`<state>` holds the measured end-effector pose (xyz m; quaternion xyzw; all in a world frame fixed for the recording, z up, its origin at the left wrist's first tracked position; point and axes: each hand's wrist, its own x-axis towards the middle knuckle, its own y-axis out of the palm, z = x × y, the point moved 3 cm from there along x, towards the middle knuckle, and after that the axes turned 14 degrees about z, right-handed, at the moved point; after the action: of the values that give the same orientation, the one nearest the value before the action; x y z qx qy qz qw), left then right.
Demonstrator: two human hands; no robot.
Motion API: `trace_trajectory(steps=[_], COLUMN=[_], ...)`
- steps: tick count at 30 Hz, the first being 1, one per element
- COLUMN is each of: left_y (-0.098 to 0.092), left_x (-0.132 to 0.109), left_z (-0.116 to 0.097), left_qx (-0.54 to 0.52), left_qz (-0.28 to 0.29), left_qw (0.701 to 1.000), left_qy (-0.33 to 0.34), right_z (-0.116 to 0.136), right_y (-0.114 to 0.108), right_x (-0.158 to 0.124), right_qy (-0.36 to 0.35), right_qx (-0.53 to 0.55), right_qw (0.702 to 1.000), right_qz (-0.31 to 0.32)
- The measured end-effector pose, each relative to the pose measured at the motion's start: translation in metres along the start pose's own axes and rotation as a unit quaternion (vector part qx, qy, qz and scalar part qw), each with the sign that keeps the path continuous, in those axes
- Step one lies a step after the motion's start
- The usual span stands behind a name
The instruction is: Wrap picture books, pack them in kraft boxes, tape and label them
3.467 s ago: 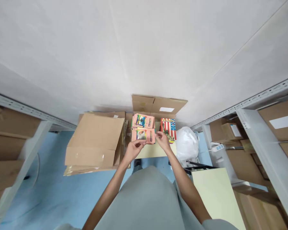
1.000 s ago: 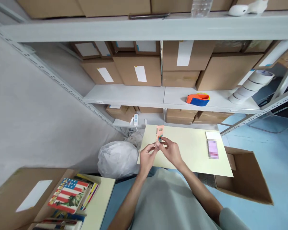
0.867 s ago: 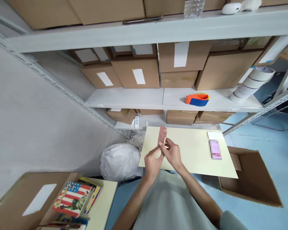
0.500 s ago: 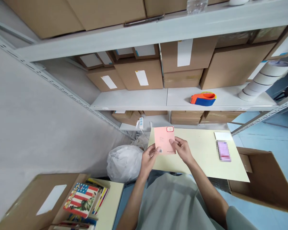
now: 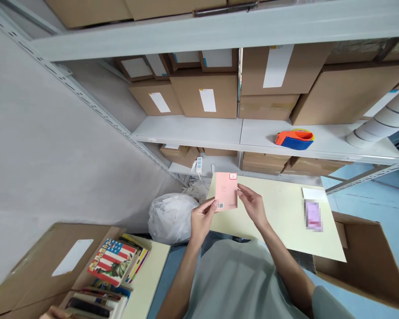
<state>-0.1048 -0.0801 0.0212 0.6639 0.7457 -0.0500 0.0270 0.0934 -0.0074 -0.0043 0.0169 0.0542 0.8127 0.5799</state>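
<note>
Booklet (image 5: 226,189) outside open carton (image 5: 374,253)

Pretty bright, even light here, looks like it's coming from above. The tabletop (image 5: 272,217) comes out pale, while the wall (image 5: 49,150) goes softly darker down by the plastic bag (image 5: 171,218), which has a mild sheen. There's a faint shadow just left of the tape dispenser (image 5: 295,139). Wide lens stretches the open cardboard box (image 5: 369,261) toward the right edge. Tiny print on the pink booklet (image 5: 226,192) is mush, and a purple item (image 5: 313,215) is pixelated.
</note>
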Motion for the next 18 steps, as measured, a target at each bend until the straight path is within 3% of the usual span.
trace_trajectory(steps=[3, 7, 11, 13, 18], left_y=[0.006, 0.036, 0.058, 0.054, 0.011], left_x=[-0.002, -0.01, -0.015, -0.011, 0.012], left_z=[-0.007, -0.007, 0.007, 0.015, 0.02], left_qx=[0.088, 0.183, 0.193, 0.164, 0.048], left_qz=[-0.022, 0.017, 0.058, 0.071, -0.007], left_qw=[0.994, 0.977, 0.973, 0.979, 0.999], left_qy=[0.059, 0.108, 0.114, 0.093, 0.015], right_z=[-0.001, 0.007, 0.005, 0.001, 0.004], right_y=[0.009, 0.027, 0.022, 0.012, -0.005], right_x=[-0.005, -0.015, -0.015, -0.011, -0.008], right_qy=[0.012, -0.014, -0.003, 0.011, 0.027], right_qx=[-0.008, -0.009, -0.028, -0.015, 0.015], right_qw=[1.0, 0.997, 0.998, 0.998, 0.995], right_qz=[0.008, 0.075, 0.065, 0.058, 0.09])
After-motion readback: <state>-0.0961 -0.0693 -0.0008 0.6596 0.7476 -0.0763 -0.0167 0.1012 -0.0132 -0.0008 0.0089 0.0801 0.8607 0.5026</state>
